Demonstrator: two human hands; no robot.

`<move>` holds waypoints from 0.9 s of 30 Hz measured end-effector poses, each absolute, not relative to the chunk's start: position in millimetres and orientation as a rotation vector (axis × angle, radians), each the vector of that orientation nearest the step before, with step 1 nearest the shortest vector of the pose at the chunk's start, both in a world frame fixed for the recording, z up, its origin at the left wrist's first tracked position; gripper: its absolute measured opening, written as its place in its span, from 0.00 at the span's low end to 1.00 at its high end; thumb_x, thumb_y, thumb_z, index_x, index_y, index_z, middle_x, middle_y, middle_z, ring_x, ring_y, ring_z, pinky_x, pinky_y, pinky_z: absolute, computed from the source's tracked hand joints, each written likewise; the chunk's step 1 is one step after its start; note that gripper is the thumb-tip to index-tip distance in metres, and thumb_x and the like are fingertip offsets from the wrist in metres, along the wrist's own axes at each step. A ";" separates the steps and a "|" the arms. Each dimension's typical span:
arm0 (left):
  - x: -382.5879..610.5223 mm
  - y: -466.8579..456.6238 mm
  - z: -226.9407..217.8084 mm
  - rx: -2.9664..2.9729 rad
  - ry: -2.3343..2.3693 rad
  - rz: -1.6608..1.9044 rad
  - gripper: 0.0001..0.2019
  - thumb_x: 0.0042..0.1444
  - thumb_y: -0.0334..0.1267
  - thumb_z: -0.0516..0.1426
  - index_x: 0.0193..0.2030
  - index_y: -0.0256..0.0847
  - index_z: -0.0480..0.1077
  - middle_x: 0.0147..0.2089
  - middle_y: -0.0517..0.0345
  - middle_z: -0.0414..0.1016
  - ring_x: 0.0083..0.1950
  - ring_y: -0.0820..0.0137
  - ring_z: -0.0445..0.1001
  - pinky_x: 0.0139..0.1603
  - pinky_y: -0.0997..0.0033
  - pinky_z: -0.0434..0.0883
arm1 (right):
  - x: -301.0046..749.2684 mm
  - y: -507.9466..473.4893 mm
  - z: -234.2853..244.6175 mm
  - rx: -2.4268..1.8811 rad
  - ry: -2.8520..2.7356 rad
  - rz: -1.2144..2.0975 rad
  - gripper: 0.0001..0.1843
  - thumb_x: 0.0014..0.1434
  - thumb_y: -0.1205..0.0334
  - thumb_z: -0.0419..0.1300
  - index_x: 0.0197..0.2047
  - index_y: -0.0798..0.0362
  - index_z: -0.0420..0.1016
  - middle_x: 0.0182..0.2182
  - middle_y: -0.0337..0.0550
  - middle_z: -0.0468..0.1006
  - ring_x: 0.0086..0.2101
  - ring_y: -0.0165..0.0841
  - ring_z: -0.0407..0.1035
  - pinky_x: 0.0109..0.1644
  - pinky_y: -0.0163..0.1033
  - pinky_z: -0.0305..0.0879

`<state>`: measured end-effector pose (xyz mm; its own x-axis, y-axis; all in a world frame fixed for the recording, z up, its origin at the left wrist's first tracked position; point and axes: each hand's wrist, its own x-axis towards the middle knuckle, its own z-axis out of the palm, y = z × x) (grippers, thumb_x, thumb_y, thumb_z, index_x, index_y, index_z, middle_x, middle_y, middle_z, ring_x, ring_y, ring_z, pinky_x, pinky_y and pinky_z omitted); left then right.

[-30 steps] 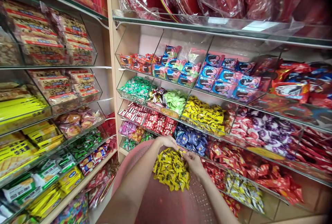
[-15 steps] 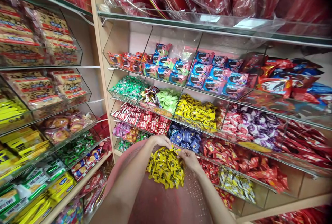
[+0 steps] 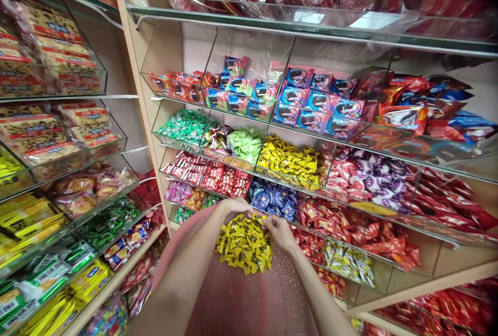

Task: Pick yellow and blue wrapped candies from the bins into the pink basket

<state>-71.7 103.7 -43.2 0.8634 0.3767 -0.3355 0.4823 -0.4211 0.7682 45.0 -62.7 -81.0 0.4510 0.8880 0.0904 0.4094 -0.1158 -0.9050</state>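
Observation:
A heap of yellow-wrapped candies lies toward the far side of a large pink perforated basket in front of me. My left hand curls over the heap's far left edge, fingers bent down. What it grips, if anything, is hidden. At the heap's upper right, my right hand is closed, with thumb and fingers pinched on a yellow-wrapped candy. The two hands are a short gap apart, and both forearms reach over the basket.
Beyond the basket, clear shelf bins hold more yellow candies, blue-wrapped candies, red packets and blue cookie packs. A shelf on the left carries packaged snacks. A wooden post divides the shelves.
The view has shifted slightly, so the shelves sit further left and a bit higher. Both hands stay at the far edge of the candy heap, the right one still pinched.

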 end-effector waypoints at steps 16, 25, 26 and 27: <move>-73.6 102.5 -44.8 2.093 0.697 -0.067 0.11 0.41 0.43 0.53 0.21 0.38 0.69 0.23 0.63 0.65 0.26 0.75 0.59 0.26 0.75 0.56 | 26.4 -55.3 -81.0 -1.911 -1.337 0.344 0.15 0.52 0.55 0.52 0.19 0.54 0.69 0.14 0.34 0.61 0.18 0.26 0.52 0.24 0.31 0.46; -56.4 98.2 -49.3 2.137 0.753 -0.074 0.11 0.39 0.44 0.54 0.22 0.38 0.69 0.22 0.63 0.64 0.24 0.75 0.60 0.23 0.76 0.55 | 24.9 -69.6 -48.4 -1.925 -1.188 0.155 0.19 0.56 0.50 0.48 0.29 0.53 0.74 0.20 0.40 0.72 0.22 0.30 0.61 0.27 0.32 0.53; -55.9 98.7 -49.6 2.133 0.770 -0.076 0.11 0.38 0.44 0.54 0.23 0.38 0.69 0.22 0.63 0.64 0.24 0.75 0.60 0.22 0.76 0.54 | 25.4 -70.5 -36.8 -1.905 -1.195 0.126 0.20 0.57 0.50 0.47 0.30 0.53 0.74 0.21 0.41 0.73 0.22 0.30 0.62 0.27 0.32 0.54; -55.9 99.4 -50.1 2.123 0.783 -0.079 0.11 0.38 0.44 0.54 0.23 0.38 0.68 0.21 0.64 0.64 0.23 0.76 0.59 0.22 0.76 0.54 | 26.9 -71.1 -23.2 -1.886 -1.204 0.087 0.20 0.57 0.49 0.47 0.31 0.53 0.74 0.22 0.41 0.73 0.22 0.30 0.62 0.28 0.33 0.54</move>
